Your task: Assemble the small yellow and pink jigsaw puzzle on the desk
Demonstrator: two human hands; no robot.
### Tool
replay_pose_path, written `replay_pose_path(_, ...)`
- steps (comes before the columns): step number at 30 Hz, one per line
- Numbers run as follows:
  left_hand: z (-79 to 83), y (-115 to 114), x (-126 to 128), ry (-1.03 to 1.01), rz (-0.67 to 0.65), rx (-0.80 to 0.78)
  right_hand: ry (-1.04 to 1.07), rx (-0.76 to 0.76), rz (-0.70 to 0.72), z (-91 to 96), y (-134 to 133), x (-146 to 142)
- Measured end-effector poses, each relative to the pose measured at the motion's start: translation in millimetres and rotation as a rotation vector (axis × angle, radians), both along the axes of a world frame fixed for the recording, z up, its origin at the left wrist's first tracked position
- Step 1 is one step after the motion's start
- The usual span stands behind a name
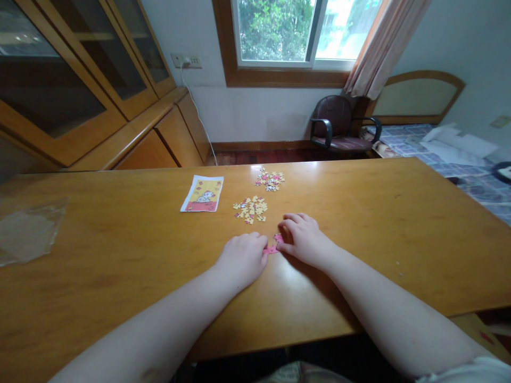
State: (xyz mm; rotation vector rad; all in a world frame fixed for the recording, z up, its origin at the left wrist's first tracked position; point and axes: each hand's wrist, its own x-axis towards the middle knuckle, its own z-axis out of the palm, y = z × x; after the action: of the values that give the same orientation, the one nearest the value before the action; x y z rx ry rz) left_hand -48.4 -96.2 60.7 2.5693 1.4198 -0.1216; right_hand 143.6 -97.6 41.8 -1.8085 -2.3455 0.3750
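Note:
Pink jigsaw puzzle pieces (272,249) lie on the wooden table between my two hands. My left hand (246,256) rests on the table with its fingers curled at the left end of the pink pieces, partly covering them. From the right, my right hand (302,237) bends over the pieces, its thumb and fingers closed around their right end. Just beyond is a pile of yellow puzzle pieces (251,209). Farther back sits a mixed pile of pink, white and yellow pieces (270,180). A picture card (203,193) showing a white animal on yellow and pink lies to the left.
A clear plastic bag (30,234) lies at the table's left. Small scraps (398,267) are on the right of the wooden table (120,255). Beyond stand a glass-door cabinet (99,69), an armchair (339,125) and a bed (423,138).

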Motion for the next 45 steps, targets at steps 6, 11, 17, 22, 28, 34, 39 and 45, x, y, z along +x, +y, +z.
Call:
replay_pose_path(6, 1.3, 1, -1, -0.008, 0.004, -0.031, 0.003, -0.007, -0.001, -1.4, 1, 1)
replay_pose_path(11, 2.8, 2, -1, -0.021, 0.003, -0.042, 0.003, -0.013, -0.002, -0.1, 0, 1)
replay_pose_path(17, 1.7, 2, -1, -0.033, -0.009, -0.038, 0.010, -0.019, 0.002, 1.0, 0, 0)
replay_pose_path(22, -0.1, 1, 0, -0.034, 0.001, -0.039, 0.018, -0.010, 0.006, 0.2, 0, 0)
replay_pose_path(28, 1.3, 1, -1, -0.054, -0.011, -0.016, 0.016, -0.004, 0.011, -1.1, 1, 1)
replay_pose_path(34, 0.7, 2, -1, -0.064, -0.052, -0.006, 0.020, -0.012, 0.011, -2.9, 0, 0)
replay_pose_path(39, -0.4, 2, -1, -0.074, -0.070, -0.010, 0.090, -0.003, -0.033, 6.7, 5, 6)
replay_pose_path(45, -0.4, 5, -2, -0.163, -0.052, -0.022, -0.012, 0.049, -0.338, 26.2, 17, 36)
